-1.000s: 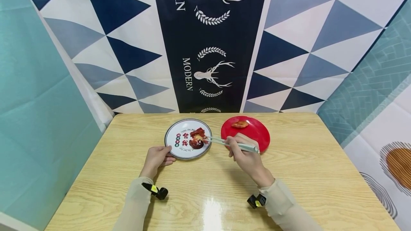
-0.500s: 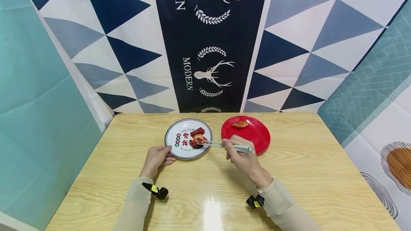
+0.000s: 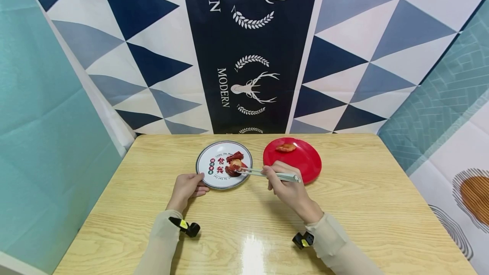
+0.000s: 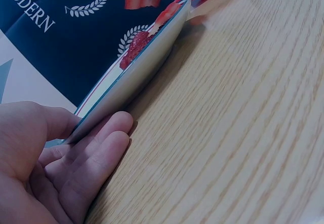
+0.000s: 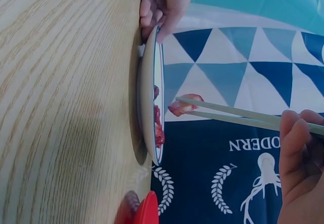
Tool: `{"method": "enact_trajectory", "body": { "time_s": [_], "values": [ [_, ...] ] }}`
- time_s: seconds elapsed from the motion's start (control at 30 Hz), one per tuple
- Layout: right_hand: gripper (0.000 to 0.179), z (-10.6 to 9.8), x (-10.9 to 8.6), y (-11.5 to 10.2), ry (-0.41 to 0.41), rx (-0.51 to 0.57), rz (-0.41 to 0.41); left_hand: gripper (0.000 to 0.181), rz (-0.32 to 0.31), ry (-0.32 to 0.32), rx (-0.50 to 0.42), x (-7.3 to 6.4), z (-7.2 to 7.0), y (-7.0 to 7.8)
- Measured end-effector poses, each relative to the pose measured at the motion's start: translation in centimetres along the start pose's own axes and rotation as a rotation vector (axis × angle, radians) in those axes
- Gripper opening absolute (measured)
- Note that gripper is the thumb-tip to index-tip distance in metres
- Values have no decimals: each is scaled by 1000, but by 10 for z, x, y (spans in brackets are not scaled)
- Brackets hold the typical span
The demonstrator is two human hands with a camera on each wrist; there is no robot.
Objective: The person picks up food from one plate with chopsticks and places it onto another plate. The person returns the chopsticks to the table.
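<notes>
My left hand [image 3: 187, 191] pinches the near left rim of a white plate [image 3: 207, 155] with printed red characters, thumb on top and fingers beneath. My right hand [image 3: 292, 192] holds pale green chopsticks [image 3: 285, 176] from the right side. Their tips grip a glazed reddish-brown piece of meat [image 5: 185, 104], which hangs just above the plate in the right wrist view. Other dark red meat pieces [image 5: 158, 130] lie on the plate below it. In the left wrist view, the plate's underside [image 4: 136, 82] is seen edge-on near the tabletop.
A red plate [image 3: 311, 164] stands right of the white one, partly behind my right hand. One browned piece of meat [image 3: 285, 147] lies near its back edge. Both plates sit toward the back of the wooden table [image 3: 229, 232], close to the patterned cloth wall [image 3: 248, 96].
My right hand has shifted slightly left, and the chopstick tips have gone a little lower and left with the meat piece. My left hand keeps its hold on the white plate.
</notes>
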State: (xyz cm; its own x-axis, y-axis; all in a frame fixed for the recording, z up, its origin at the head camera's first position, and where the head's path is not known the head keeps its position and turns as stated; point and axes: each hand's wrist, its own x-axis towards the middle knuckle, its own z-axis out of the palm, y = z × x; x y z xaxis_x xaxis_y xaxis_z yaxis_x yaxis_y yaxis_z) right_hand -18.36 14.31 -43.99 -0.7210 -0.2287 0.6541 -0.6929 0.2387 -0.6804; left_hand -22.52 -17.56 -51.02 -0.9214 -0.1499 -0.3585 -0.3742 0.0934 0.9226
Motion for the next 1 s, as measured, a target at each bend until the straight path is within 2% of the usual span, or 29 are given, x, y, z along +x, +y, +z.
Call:
{"method": "enact_trajectory", "body": {
  "time_s": [0.73,1.0],
  "values": [
    [18,9,0,-2,-44,-20,69,35,-2,0,2,-1,0,0],
    [17,11,1,-2,-84,-19,27,35,-2,3,1,-1,0,0]
  ]
}}
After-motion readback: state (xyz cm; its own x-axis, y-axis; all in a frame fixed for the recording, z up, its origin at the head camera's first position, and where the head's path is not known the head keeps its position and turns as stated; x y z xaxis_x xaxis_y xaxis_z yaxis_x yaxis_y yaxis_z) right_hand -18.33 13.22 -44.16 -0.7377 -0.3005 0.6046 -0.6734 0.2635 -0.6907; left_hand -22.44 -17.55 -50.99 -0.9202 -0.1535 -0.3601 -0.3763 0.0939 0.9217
